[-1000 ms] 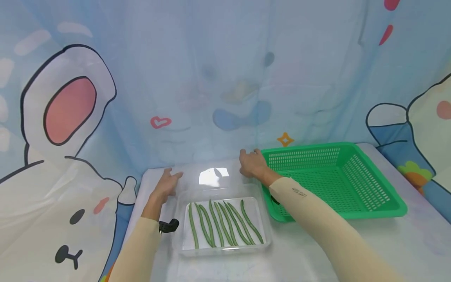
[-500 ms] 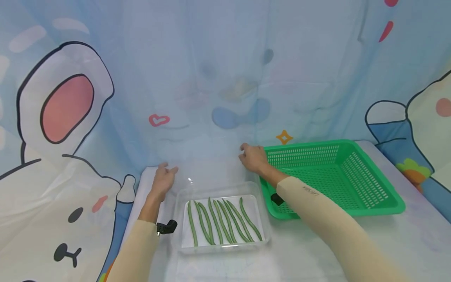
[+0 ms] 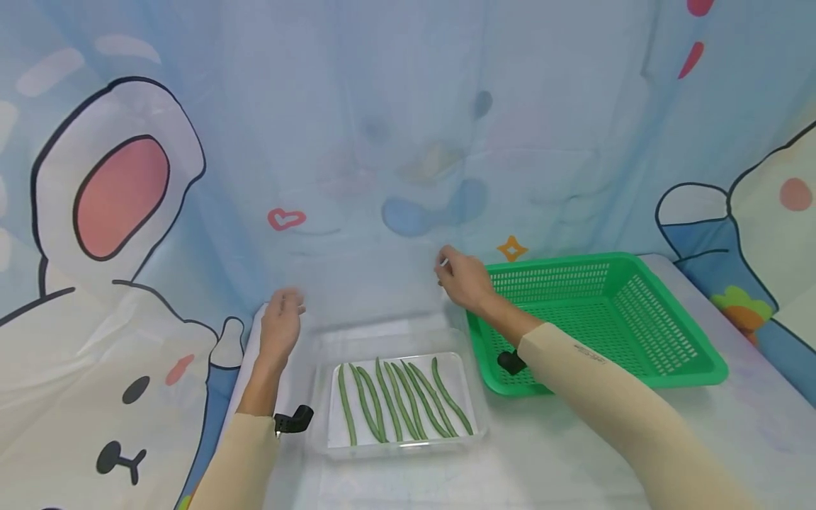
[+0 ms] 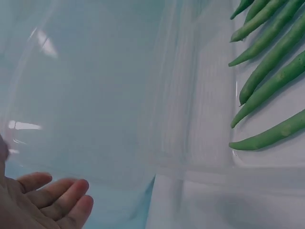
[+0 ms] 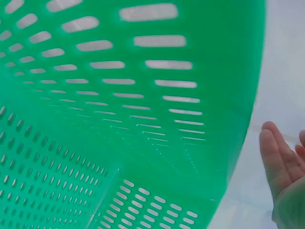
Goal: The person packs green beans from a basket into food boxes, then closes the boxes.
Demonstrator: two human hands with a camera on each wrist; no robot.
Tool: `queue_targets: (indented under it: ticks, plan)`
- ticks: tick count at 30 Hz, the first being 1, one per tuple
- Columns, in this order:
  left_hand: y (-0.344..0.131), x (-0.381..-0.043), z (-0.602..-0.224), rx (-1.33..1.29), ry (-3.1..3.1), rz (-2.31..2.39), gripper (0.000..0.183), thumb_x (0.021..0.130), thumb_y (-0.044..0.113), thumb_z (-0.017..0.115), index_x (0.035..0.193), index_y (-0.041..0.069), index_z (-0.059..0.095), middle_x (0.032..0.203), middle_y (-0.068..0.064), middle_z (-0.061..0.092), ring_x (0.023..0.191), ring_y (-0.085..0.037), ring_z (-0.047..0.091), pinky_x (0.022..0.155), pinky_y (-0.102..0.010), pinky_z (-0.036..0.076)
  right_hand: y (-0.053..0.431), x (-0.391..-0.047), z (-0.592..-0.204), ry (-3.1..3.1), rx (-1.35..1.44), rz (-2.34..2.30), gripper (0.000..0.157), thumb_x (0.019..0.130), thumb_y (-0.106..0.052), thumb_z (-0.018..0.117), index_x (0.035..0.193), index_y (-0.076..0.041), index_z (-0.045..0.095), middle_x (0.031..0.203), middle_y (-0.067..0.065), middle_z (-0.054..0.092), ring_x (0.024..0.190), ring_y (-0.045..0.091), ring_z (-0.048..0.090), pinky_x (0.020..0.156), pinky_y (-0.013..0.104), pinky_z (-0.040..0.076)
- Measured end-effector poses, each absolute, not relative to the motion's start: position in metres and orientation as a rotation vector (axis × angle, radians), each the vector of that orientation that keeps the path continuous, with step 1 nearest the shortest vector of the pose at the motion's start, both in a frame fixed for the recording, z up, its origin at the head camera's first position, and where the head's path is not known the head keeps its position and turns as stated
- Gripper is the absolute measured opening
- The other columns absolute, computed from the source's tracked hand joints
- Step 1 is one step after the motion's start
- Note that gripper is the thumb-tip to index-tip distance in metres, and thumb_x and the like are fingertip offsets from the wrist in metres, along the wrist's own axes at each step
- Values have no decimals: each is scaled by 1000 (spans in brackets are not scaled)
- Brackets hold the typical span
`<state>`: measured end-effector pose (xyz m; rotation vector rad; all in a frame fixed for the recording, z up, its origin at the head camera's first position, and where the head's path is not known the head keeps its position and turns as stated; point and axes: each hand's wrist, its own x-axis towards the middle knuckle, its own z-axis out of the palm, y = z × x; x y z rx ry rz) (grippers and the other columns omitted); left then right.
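Note:
A clear plastic box (image 3: 481,425) stands on the table, with several green beans (image 3: 395,400) side by side on its white bottom. Behind it a clear lid-like panel (image 4: 95,95) extends back, seen in the left wrist view with bright reflections; its outline is faint in the head view. My left hand (image 3: 280,322) is beyond the box's back left corner, fingers extended, holding nothing visible, beside the panel's edge. My right hand (image 3: 465,283) hovers at the green basket's back left corner, fingers slightly bent. The right wrist view shows straight fingers (image 5: 271,148) apart from the basket, nothing visible in them.
A green plastic basket (image 3: 691,312) with slotted walls stands right of the box, under my right forearm. A printed curtain (image 3: 382,142) closes off the back and sides of the white table (image 3: 561,453).
Both hands have drawn apart, the left one leftward, the right one rightward and up. The bright reflection behind the box has gone. Beans, box and basket have stayed in place.

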<state>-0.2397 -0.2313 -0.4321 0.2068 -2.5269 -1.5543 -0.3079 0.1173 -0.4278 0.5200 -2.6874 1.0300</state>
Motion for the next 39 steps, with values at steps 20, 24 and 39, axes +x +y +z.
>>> queue_targets:
  ticks: [20, 24, 39]
  plan:
    - [-244, -215, -423, 267, -2032, -2228, 57, 98, 43, 49, 132, -2, 46, 135, -17, 46, 116, -24, 59, 98, -28, 46, 134, -262, -413, -2467, 548, 1592, 38, 98, -37, 51, 114, -6, 67, 115, 8, 62, 92, 23, 69, 80, 31, 55]
    - [-246, -217, -429, 323, -2045, -2074, 45, 92, 39, 62, 111, -1, 64, 118, -8, 59, 98, -16, 67, 87, -27, 52, 136, -254, -411, -2495, 515, 1594, 36, 97, -35, 54, 112, -5, 69, 113, 6, 62, 86, 19, 67, 79, 31, 55]
    - [-258, -211, -455, 230, -2399, -2028, 52, 84, 30, 74, 129, 9, 59, 127, -8, 59, 107, -11, 60, 85, -21, 49, 142, -231, -438, -2694, 419, 1648, 40, 88, -26, 68, 125, -14, 60, 125, 4, 57, 83, 16, 69, 70, 36, 53]
